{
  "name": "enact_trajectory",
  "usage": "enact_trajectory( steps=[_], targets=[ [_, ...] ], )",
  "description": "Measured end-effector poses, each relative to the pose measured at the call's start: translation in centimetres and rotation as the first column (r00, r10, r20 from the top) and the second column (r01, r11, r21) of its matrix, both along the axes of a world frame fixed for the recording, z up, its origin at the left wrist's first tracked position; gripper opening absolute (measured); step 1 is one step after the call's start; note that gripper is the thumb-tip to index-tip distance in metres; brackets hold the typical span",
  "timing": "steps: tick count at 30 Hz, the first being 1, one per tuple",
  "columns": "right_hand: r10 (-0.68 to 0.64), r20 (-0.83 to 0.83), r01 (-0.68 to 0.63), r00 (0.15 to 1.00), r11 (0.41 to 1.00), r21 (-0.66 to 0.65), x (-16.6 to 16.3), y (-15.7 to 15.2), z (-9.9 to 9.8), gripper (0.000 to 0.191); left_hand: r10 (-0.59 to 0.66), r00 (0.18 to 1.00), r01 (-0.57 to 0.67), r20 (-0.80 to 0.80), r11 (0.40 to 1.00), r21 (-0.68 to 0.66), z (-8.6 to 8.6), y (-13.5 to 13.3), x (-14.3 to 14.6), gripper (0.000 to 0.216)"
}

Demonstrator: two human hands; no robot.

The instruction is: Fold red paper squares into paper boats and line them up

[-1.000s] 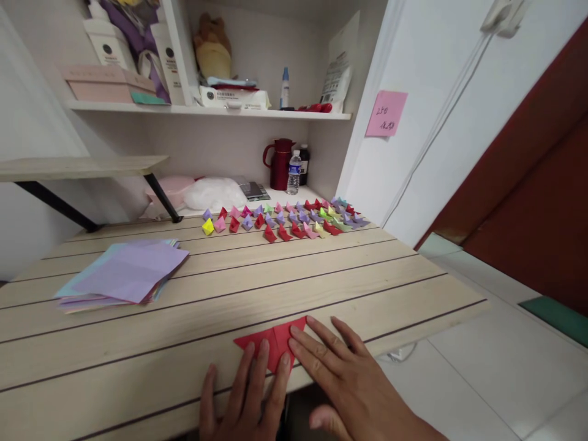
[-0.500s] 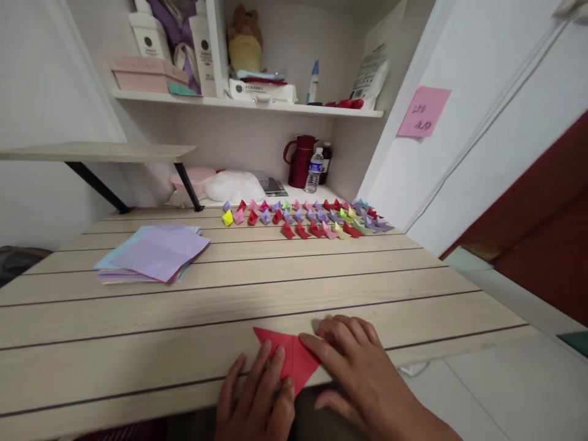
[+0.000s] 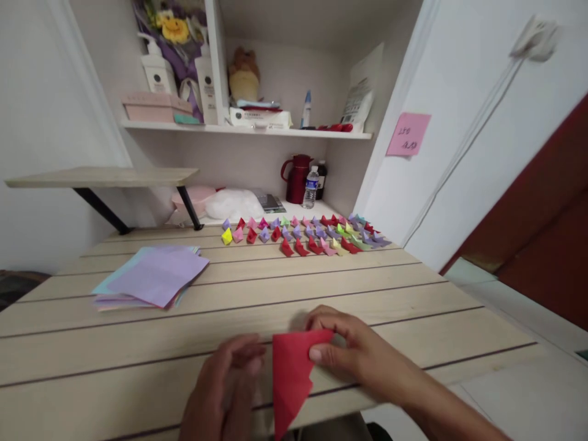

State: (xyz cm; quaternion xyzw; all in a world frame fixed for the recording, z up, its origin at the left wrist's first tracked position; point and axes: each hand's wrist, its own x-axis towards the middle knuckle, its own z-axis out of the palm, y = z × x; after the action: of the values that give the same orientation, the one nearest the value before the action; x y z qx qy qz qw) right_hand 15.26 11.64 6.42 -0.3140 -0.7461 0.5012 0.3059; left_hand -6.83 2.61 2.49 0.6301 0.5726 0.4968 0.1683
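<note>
A folded red paper [image 3: 289, 376] is lifted just above the near edge of the wooden table [image 3: 367, 294], its point hanging down. My right hand [image 3: 353, 352] pinches its upper right corner between thumb and fingers. My left hand [image 3: 225, 389] is blurred at the paper's left side, fingers curled toward its edge; whether it grips the paper is unclear.
A stack of pastel paper sheets [image 3: 154, 278] lies at the left of the table. Several small folded paper boats [image 3: 305, 236] stand in rows at the far edge. Behind are a red jug [image 3: 297, 177], a water bottle [image 3: 311, 187] and shelves with bottles and boxes.
The red paper was lying flat under both hands; now my right hand has lifted it off the table and my left hand has shifted to its left edge. The camera tilted slightly.
</note>
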Motion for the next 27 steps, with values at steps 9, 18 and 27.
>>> enact_trajectory(
  steps=[9,18,27],
  targets=[
    [0.188,0.083,-0.152,0.979,0.934,-0.323,-4.0,12.4,2.8,0.022,0.037,0.672,0.287,0.740,0.908,-0.306,3.2,11.8,-1.8,0.048],
    [0.214,-0.001,-0.193,0.977,0.879,-0.436,-4.6,11.7,0.7,0.021,-0.049,0.724,0.392,0.688,0.850,-0.351,2.9,10.8,-1.8,0.033],
    [0.227,-0.092,-0.245,0.970,0.885,-0.396,-4.1,11.2,1.2,0.029,-0.031,0.774,0.330,0.633,0.872,-0.361,2.7,11.1,-1.6,0.053]
  ],
)
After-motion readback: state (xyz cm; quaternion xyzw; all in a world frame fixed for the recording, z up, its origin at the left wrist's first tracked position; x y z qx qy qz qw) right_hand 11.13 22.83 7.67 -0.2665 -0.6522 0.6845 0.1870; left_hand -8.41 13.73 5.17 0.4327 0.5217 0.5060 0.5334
